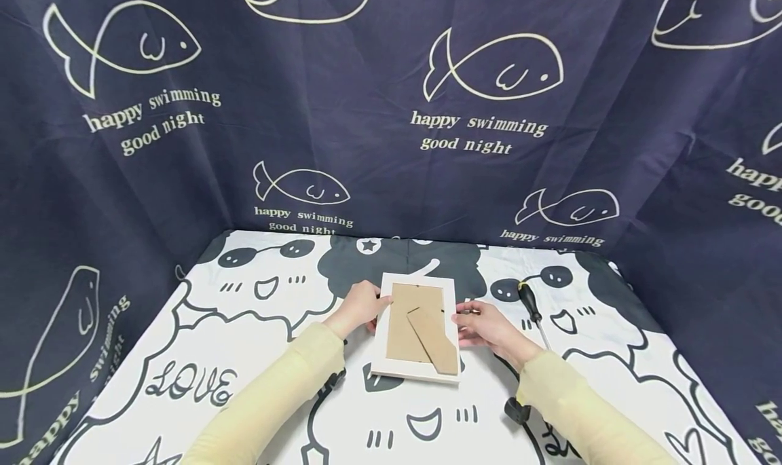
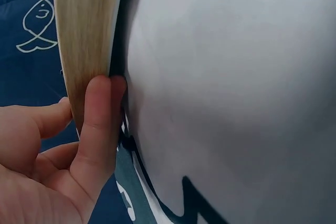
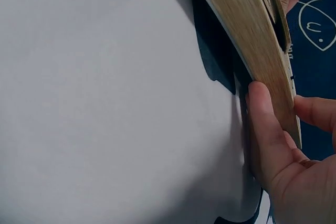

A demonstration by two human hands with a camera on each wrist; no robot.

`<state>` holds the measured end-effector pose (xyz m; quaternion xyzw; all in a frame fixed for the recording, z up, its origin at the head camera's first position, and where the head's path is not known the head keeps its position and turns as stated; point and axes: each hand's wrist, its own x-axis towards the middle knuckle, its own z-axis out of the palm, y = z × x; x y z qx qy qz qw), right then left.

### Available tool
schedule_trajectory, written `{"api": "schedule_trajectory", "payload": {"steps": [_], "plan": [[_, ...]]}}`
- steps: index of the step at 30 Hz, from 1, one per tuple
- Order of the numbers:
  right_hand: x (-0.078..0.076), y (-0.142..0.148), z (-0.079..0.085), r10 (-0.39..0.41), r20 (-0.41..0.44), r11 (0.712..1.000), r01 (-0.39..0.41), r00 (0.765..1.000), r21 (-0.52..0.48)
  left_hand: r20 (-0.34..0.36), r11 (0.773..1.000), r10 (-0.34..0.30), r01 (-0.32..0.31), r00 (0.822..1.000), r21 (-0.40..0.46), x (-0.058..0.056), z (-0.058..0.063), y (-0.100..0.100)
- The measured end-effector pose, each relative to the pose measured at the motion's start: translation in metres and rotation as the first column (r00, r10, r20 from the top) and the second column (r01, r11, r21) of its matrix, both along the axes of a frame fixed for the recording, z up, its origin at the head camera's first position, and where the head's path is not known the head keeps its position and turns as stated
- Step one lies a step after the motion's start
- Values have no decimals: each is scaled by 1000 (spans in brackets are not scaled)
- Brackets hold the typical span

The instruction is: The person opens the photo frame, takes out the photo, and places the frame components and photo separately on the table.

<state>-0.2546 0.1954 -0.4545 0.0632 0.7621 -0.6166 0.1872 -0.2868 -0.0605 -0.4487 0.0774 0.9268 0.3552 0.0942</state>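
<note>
A picture frame lies back side up between both hands in the head view. Its border is white, its sides are wood-coloured, and a brown backing board with an easel stand faces upward. My left hand grips the left edge, thumb on the upper face and fingers beneath. On the opposite edge my right hand pinches the frame in the same way. Both wrist views show the frame's wooden side between thumb and fingers, with fingertips on the underside. The frame's front is hidden.
A screwdriver with a black and yellow handle lies right of my right hand. A black object, partly covered by the right sleeve, sits nearer me. The patterned white cloth covers the table; a dark blue fish-print curtain stands behind and at the sides.
</note>
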Motion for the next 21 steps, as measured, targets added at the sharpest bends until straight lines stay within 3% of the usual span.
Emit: {"api": "schedule_trajectory", "payload": {"steps": [11, 21], "plan": [[-5, -2, 0, 7, 3, 998, -8, 1000, 62, -62, 994, -5, -2, 998, -109, 2, 0, 6], [-10, -9, 3, 36, -30, 988, -31, 999, 150, -36, 985, 13, -19, 999, -171, 2, 1, 8]]}}
